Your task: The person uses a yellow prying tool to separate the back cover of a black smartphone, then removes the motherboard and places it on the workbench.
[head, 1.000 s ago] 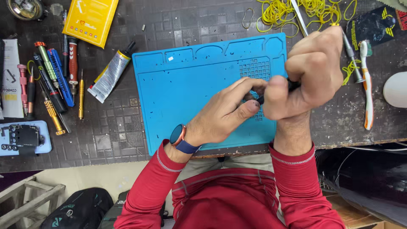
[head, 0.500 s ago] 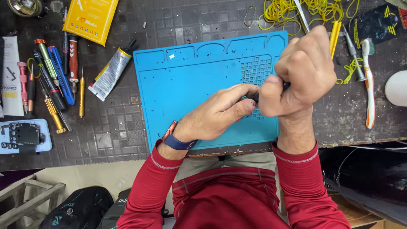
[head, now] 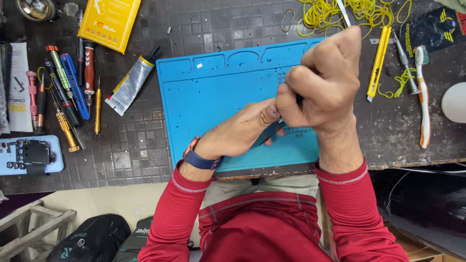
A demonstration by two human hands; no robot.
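The right hand (head: 325, 82) is curled into a tight fist over the blue work mat (head: 218, 92), its fingers wrapped around a small dark part (head: 297, 100) that is almost wholly hidden. The left hand (head: 247, 131) reaches up from below, its narrow pinched fingertips (head: 270, 115) touching that part at the right thumb. A row of screwdrivers (head: 63, 92) and 1 glue tube (head: 130, 82) lie well apart at the left.

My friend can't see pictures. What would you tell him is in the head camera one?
Seen from above, a person in red sleeves brings the left hand and the closed right hand together over a blue work mat, pinching something too small to identify. Screwdrivers and a glue tube lie left of the mat, yellow rubber bands behind it.
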